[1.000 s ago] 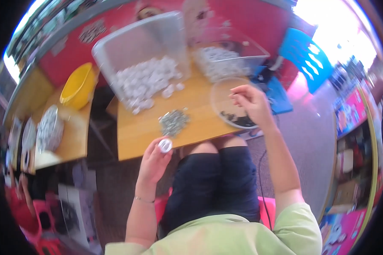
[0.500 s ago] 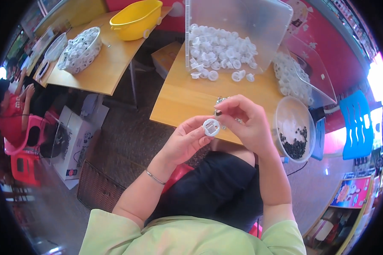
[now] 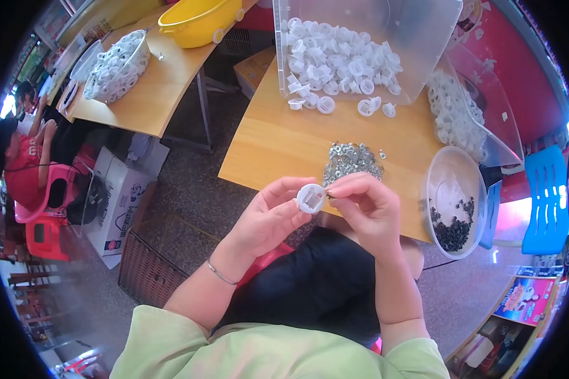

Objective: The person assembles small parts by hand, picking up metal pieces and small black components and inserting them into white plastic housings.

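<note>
My left hand (image 3: 265, 218) grips a round white plastic part (image 3: 311, 198) by its edge, its face with rectangular cut-outs turned up. Close against its right side, my right hand (image 3: 368, 205) pinches a small dark piece (image 3: 329, 196) between thumb and fingertips; the fingers mostly hide it, and I cannot tell whether it touches the white part. Just beyond my right hand lies a pile of small shiny metal pieces (image 3: 351, 161) on the wooden table (image 3: 259, 148). To the right, a translucent bowl (image 3: 431, 189) holds many small black pieces (image 3: 454, 232).
A clear plastic bin (image 3: 417, 38) lies on its side, white plastic parts (image 3: 341, 60) spilling out. Another clear container (image 3: 502, 148) with white rings stands at right. On the left table are a full basket (image 3: 146, 54) and a yellow tub (image 3: 193, 28). A person in red (image 3: 28, 164) sits far left.
My right hand has moved down and nearer the table's front edge, bringing the dark piece beside the white part. The metal pile now shows more fully. The whole view has shifted slightly.
</note>
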Demonstrator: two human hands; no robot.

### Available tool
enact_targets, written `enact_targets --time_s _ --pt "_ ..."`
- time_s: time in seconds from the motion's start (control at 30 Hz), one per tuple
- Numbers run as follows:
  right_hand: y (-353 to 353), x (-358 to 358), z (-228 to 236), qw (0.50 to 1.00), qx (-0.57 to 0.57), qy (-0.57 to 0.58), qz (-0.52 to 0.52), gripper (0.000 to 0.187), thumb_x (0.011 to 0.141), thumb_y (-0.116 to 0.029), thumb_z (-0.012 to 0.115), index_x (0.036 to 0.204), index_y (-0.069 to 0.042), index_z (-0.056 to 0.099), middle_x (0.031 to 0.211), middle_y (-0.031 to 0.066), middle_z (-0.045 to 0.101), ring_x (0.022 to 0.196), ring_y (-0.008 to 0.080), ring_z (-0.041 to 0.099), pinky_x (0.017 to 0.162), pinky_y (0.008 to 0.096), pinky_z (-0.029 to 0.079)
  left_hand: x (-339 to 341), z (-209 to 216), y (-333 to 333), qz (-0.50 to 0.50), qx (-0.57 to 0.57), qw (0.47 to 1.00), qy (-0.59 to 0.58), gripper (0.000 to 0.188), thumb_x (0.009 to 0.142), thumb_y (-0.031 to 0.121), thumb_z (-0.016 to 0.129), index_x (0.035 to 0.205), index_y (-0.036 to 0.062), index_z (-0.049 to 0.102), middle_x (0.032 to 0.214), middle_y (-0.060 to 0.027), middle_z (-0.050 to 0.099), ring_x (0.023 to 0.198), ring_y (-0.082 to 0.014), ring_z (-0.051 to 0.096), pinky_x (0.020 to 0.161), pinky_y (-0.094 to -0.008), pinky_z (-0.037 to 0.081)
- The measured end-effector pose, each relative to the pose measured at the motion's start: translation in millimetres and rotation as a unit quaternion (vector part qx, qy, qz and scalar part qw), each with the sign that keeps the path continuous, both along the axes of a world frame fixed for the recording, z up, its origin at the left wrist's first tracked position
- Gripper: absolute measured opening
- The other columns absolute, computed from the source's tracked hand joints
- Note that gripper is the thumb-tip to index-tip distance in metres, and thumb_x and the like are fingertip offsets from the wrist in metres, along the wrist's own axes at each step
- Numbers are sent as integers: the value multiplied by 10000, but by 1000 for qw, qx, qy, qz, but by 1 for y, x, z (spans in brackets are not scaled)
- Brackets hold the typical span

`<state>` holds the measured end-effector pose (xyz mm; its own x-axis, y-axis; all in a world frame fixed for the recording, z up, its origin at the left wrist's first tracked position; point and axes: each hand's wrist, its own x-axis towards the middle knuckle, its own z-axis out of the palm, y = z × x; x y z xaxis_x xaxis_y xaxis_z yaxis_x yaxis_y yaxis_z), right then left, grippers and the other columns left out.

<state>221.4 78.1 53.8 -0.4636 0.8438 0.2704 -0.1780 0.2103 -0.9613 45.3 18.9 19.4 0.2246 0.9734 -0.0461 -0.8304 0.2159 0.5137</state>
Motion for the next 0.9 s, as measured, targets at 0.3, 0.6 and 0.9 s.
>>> enact_targets --time_s 0.3,0.6,0.9 --pt "-3 -3 -5 999 -20 -28 -19 131 756 59 642 870 -2 625 872 64 610 785 126 596 688 231 480 0 2 0 1 -7 1000 11 323 866 56 568 1185 51 516 1121 -68 569 997 -136 561 823 -255 484" --pt "-2 -6 -7 997 42 -54 -38 132 734 58 658 838 -20 637 860 66 610 743 129 587 651 227 472 1 2 -1 1 -36 999 16 303 861 67 579 1157 41 517 1085 -57 576 973 -120 564 818 -243 474" --pt "-2 -5 -7 995 64 -59 -45 126 724 43 676 824 -25 642 831 56 613 712 126 579 616 226 464 4 4 -1 9 -25 999 45 284 865 71 574 1140 22 527 1067 -67 587 963 -124 569 822 -239 470"
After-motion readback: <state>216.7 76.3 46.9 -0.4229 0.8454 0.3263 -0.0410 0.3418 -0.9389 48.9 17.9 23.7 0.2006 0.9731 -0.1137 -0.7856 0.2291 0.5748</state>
